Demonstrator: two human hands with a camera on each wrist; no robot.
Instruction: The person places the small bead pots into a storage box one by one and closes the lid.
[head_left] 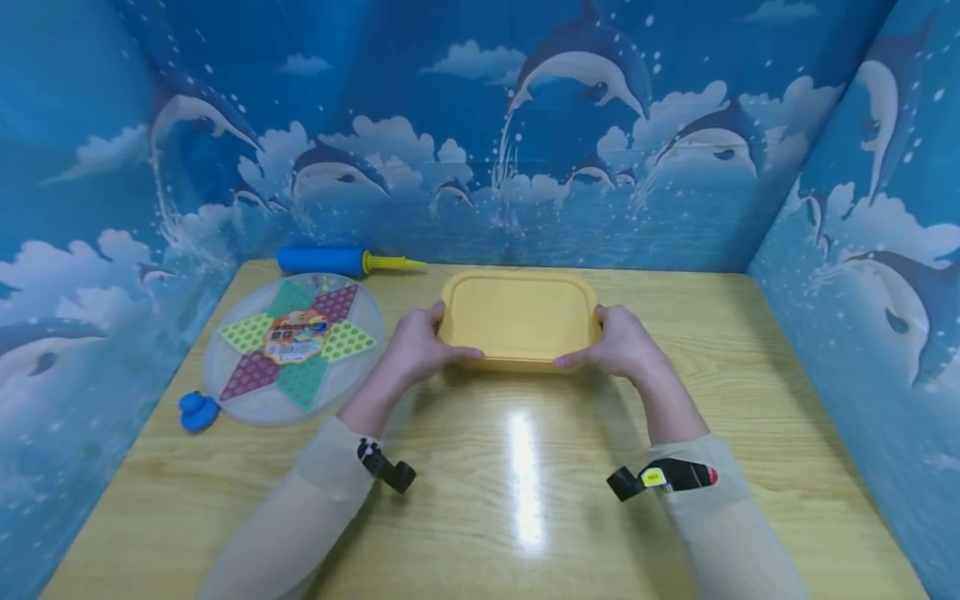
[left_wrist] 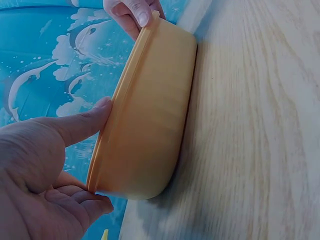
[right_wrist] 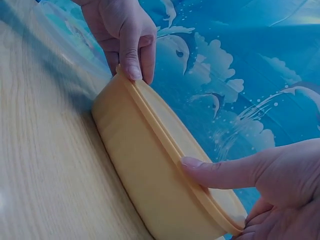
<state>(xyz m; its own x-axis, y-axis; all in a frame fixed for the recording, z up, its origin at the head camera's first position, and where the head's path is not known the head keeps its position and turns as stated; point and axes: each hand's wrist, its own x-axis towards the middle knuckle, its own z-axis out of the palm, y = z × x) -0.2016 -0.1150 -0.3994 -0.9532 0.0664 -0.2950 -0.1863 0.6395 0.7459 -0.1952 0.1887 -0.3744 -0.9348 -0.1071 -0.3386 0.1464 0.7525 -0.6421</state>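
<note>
A yellow plastic lidded container [head_left: 521, 317] sits on the wooden table, its flat lid [head_left: 525, 308] on top. My left hand [head_left: 417, 343] grips its left end, thumb on the front edge of the lid and fingers under the rim at the side. At the right end, my right hand [head_left: 624, 340] holds it in a matching way, with the thumb [right_wrist: 215, 172] pressing the lid's edge. In both wrist views the container's wall [left_wrist: 145, 125] shows between the hands. What is inside is hidden by the lid.
Left of the container lies a round Chinese checkers board [head_left: 297, 348] with coloured star points. Behind it is a blue hand pump [head_left: 322, 261] with a yellow nozzle. A small blue object [head_left: 198, 412] lies at its lower left. Dolphin-printed sheets [head_left: 465, 125] enclose the table [head_left: 480, 467].
</note>
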